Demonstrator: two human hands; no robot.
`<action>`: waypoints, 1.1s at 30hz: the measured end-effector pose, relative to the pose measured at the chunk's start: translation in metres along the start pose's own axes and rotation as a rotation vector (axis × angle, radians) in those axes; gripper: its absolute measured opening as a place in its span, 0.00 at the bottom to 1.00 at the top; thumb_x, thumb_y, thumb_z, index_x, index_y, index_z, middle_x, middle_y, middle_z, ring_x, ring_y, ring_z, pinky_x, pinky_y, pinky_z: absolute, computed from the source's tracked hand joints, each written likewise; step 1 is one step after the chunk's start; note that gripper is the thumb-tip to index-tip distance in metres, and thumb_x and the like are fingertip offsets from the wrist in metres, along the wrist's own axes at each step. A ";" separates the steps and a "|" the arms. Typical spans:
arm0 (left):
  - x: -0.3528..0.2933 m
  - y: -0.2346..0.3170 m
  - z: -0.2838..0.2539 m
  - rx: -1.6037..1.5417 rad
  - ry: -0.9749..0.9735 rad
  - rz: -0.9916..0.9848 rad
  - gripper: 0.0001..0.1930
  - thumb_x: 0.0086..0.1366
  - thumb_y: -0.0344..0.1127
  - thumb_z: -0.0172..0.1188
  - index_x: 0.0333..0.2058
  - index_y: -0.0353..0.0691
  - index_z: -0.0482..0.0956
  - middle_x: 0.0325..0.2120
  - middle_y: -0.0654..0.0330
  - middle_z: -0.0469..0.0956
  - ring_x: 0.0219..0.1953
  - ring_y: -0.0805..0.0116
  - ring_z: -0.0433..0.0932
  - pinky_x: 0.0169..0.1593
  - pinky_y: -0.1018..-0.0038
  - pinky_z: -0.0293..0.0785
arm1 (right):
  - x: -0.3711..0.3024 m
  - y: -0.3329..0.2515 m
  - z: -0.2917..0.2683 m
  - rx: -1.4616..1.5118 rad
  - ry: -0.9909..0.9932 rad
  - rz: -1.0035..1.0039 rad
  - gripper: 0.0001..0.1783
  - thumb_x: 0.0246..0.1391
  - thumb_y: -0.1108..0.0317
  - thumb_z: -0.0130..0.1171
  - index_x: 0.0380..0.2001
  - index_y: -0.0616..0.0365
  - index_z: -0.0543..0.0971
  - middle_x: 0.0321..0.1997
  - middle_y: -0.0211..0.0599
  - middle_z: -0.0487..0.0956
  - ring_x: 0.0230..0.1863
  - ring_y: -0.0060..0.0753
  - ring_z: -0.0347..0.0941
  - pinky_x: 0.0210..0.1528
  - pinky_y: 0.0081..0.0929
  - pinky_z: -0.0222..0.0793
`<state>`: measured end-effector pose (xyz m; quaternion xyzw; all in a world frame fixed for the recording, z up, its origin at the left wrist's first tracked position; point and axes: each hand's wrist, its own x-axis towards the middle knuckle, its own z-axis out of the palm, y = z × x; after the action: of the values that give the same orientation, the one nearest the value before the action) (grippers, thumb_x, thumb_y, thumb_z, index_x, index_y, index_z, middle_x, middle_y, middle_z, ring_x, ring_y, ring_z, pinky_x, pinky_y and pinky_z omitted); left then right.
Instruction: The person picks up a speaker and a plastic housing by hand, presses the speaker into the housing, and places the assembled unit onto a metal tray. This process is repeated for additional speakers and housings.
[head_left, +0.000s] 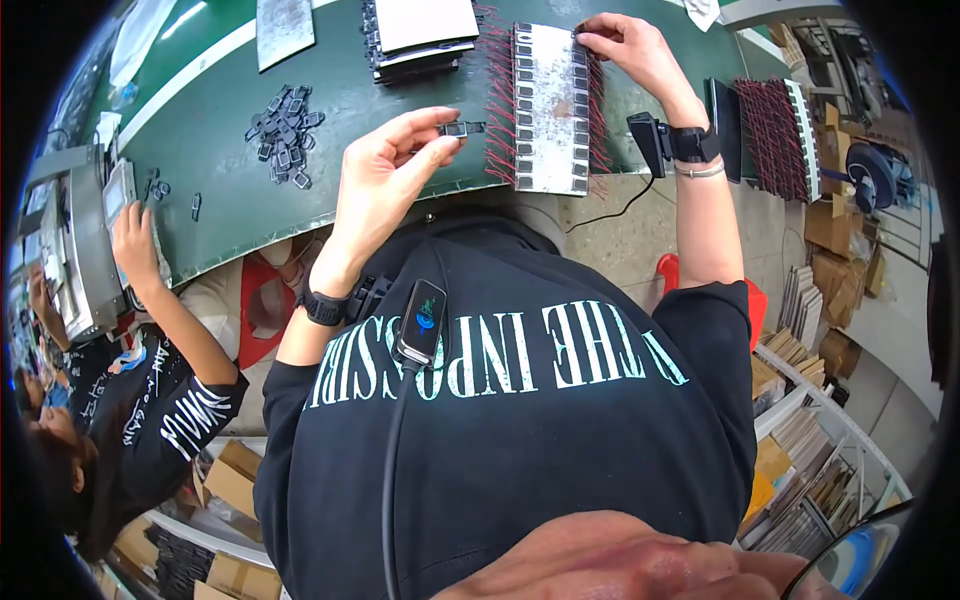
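Observation:
My left hand (pixel 388 165) pinches a small black rectangular frame-like part (pixel 458 129) between thumb and fingers, just left of the long board. That pale, worn board (pixel 548 110) lies on the green table with a row of similar black parts along each long side. Thin red and dark wires (pixel 500 100) stick out past its edges. At the board's far right corner my right hand (pixel 640 52) is closed, its thumb and fingertips together by the end part; whatever they hold is too small to make out.
Loose black parts lie heaped (pixel 284 133) on the green table (pixel 200 150). A stack of boards (pixel 425 30) and a bare metal plate (pixel 285 32) sit farther back. Another wired board (pixel 778 140) is at right. A co-worker's hand (pixel 135 245) reaches in at left.

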<state>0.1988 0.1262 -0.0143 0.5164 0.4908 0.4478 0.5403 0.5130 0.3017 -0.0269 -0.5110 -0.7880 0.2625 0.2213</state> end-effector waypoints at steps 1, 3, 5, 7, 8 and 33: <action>-0.002 0.000 0.000 0.008 -0.009 -0.006 0.17 0.66 0.28 0.63 0.53 0.34 0.80 0.33 0.66 0.82 0.37 0.80 0.80 0.43 0.83 0.76 | 0.003 0.001 -0.001 0.037 -0.062 0.013 0.14 0.60 0.64 0.62 0.44 0.61 0.82 0.32 0.34 0.83 0.34 0.22 0.79 0.41 0.21 0.75; -0.004 0.001 0.000 0.018 -0.010 -0.011 0.16 0.66 0.28 0.63 0.53 0.34 0.80 0.32 0.66 0.81 0.37 0.80 0.80 0.43 0.83 0.76 | 0.006 0.002 -0.003 0.015 -0.068 -0.001 0.13 0.60 0.64 0.63 0.44 0.61 0.82 0.32 0.34 0.83 0.34 0.22 0.79 0.41 0.21 0.75; -0.005 0.001 0.000 -0.018 0.004 -0.016 0.16 0.66 0.28 0.63 0.52 0.34 0.80 0.32 0.67 0.81 0.36 0.80 0.80 0.42 0.83 0.76 | 0.007 0.001 -0.001 -0.032 -0.072 -0.007 0.13 0.60 0.65 0.63 0.43 0.62 0.82 0.33 0.34 0.83 0.34 0.21 0.79 0.41 0.21 0.75; -0.004 0.001 0.001 -0.033 0.018 -0.023 0.16 0.66 0.28 0.63 0.52 0.34 0.80 0.32 0.67 0.80 0.36 0.80 0.80 0.42 0.83 0.76 | 0.002 -0.003 0.005 0.028 -0.025 0.021 0.12 0.60 0.66 0.63 0.43 0.61 0.82 0.33 0.33 0.83 0.34 0.21 0.79 0.42 0.21 0.75; -0.002 0.002 0.002 -0.051 0.014 -0.013 0.16 0.66 0.28 0.63 0.52 0.34 0.80 0.32 0.67 0.80 0.36 0.80 0.80 0.42 0.83 0.76 | -0.003 -0.004 0.009 0.084 0.029 0.057 0.12 0.60 0.67 0.63 0.43 0.61 0.82 0.34 0.33 0.83 0.35 0.20 0.79 0.42 0.20 0.75; 0.017 0.008 -0.004 0.013 -0.052 0.059 0.15 0.66 0.28 0.64 0.52 0.36 0.80 0.37 0.60 0.85 0.40 0.78 0.82 0.46 0.81 0.79 | -0.060 -0.141 0.054 0.498 -0.077 -0.076 0.08 0.59 0.71 0.65 0.41 0.61 0.81 0.40 0.27 0.80 0.38 0.15 0.76 0.42 0.15 0.73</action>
<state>0.1967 0.1443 -0.0078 0.5455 0.4643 0.4468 0.5360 0.4053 0.1883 0.0175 -0.4005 -0.7256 0.4592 0.3197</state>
